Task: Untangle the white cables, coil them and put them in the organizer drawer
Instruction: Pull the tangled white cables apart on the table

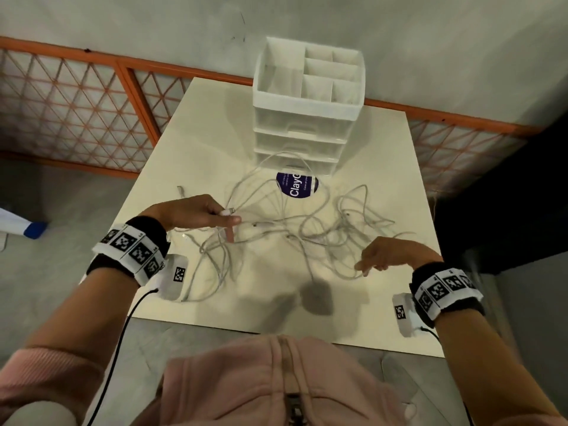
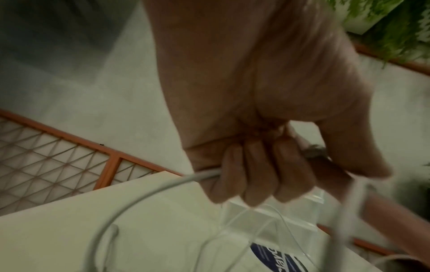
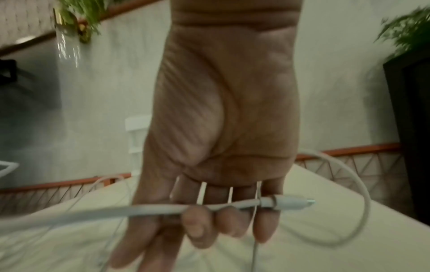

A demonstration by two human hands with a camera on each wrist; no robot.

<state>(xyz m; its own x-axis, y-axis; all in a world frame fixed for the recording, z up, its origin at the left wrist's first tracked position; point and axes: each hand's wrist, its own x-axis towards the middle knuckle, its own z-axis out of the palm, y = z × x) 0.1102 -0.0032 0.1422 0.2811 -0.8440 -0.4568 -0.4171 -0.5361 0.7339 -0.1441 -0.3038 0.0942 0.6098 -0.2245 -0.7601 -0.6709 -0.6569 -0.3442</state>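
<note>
Pink zip-up top (image 1: 276,379) is seen at bottom of head view, w/ both forearms reaching out over a cream desk (image 1: 190,142); each wrist is wrapped in a black band w/ printed marker squares. Left hand (image 1: 193,212) is held above the desk's left-centre, fingers curled, a cable end w/ plug pinched between thumb and fingers; in the left wrist view its fingers (image 2: 256,176) are seen folded over a white cable that loops away down toward the desk. Right hand (image 1: 390,253) is held low at right-front of the tangle; in the right wrist view a thick white cable w/ connector is seen lying across its bent fingers (image 3: 223,224), thinner strands passing between them, so the hand is closed around cable. White cables (image 1: 307,232) are spread in a loose tangle across mid-desk, between and beyond both hands, one loop reaching up to the foot of the organizer (image 1: 307,96). Organizer, a translucent white unit w/ stacked drawers and open divided tray on top, stands at the far edge of the desk; all drawers appear closed. Round dark-blue sticker (image 1: 296,186) w/ white lettering is seen on the desk just in front of it, partly crossed by cable. Orange-framed lattice railing (image 1: 76,96) runs behind the desk.
</note>
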